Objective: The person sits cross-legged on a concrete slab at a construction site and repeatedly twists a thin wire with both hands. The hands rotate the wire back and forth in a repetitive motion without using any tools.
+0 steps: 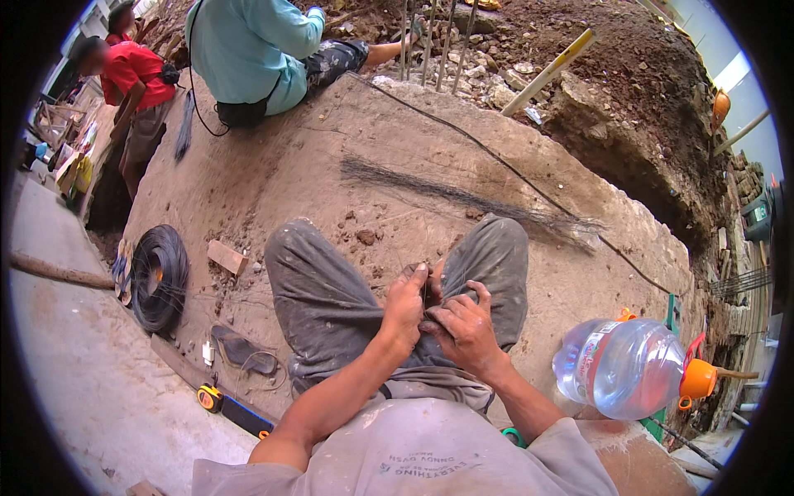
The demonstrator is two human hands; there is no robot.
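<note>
I sit cross-legged, with both hands close together over my lap. My left hand [404, 307] is closed, thumb and fingers pinched on what looks like thin dark wire between the hands. Just beside it, my right hand [465, 331] has curled fingers, the index finger bent up; what they hold is hidden. Beyond my knees a loose bundle of cut dark tie wire [463, 197] lies across the concrete slab [318, 178]. To the left rests a coil of black wire [157, 279].
A clear water jug [620, 368] with an orange cup [699, 379] lies at right. Left are a brick piece [227, 258], a sandal [243, 349] and a tape measure [210, 398]. A person in a teal shirt [252, 58] sits ahead, near upright rebars [447, 45] and a dug pit.
</note>
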